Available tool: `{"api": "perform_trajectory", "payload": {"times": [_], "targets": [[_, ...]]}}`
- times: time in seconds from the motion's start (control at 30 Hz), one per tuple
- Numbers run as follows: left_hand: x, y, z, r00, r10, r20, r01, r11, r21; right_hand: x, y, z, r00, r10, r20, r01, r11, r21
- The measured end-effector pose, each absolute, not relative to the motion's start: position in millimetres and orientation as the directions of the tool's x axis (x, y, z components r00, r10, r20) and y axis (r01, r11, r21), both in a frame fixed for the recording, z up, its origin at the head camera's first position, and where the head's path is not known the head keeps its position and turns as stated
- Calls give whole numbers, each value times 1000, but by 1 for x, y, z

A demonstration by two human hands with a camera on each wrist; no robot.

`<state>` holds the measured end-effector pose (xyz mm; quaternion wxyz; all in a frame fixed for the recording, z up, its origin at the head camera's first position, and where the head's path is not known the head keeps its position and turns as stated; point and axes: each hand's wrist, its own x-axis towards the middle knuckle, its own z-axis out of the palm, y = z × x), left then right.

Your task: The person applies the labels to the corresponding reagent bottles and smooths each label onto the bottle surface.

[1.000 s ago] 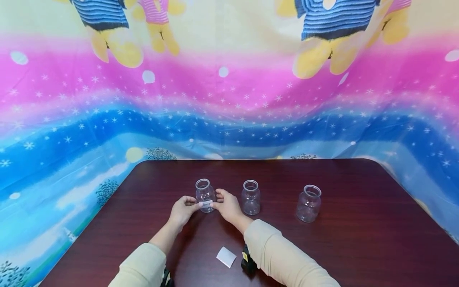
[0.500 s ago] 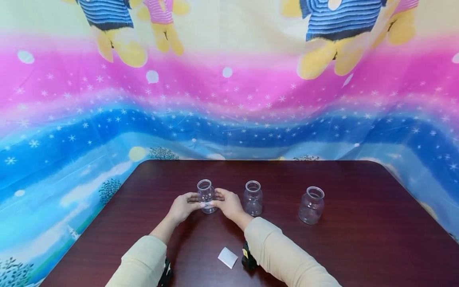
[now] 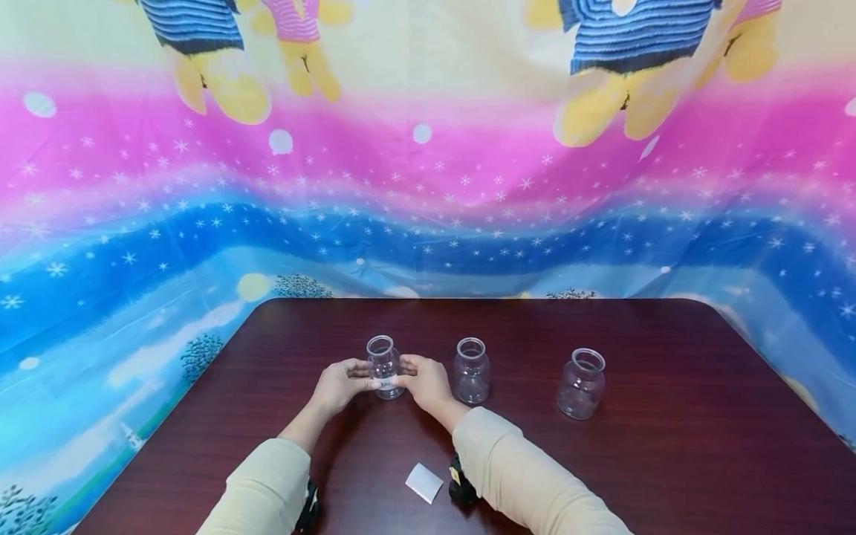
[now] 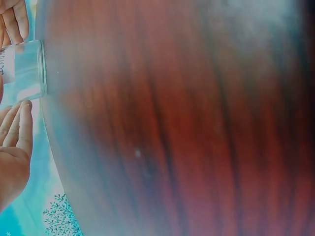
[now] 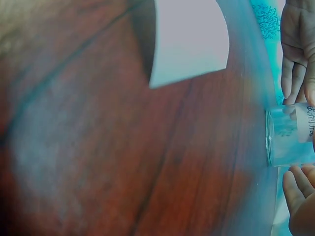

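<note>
A clear glass jar (image 3: 384, 364) stands upright on the dark red table, with a small white label (image 3: 387, 383) low on its front. My left hand (image 3: 339, 386) holds its left side, fingers along the glass and thumb on the label's left end. From the other side my right hand (image 3: 426, 382) holds it likewise, its thumb at the label's right end. Dark handwriting shows on the label (image 5: 305, 123) in the right wrist view. The left wrist view catches the jar's base (image 4: 30, 71) between both hands. The label's ends are partly hidden by the thumbs.
Two more clear glass jars stand to the right, one nearby (image 3: 472, 375) and one farther off (image 3: 581, 386). A slightly curled white piece of paper (image 3: 424, 484) lies nearer the front, between the forearms. A printed cloth (image 3: 428, 186) hangs behind the table (image 3: 669, 461).
The label, held by its ends at the jar's front a second ago, now lies against the glass. My fingers have come in closer along the jar's sides. The view has shifted slightly.
</note>
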<state>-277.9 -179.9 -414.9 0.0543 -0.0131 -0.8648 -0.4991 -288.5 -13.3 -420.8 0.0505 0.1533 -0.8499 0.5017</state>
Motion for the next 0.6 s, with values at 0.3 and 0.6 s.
{"api": "perform_trajectory", "payload": {"times": [0.3, 0.6], "targets": [[-279, -182, -417, -992, -55, 112, 70, 499, 864, -290, -14, -422, -943, -210, 260, -327, 426, -844], [-275, -184, -414, -996, -9, 84, 70, 465, 883, -291, -15, -426, -936, -235, 261, -338, 404, -850]]}}
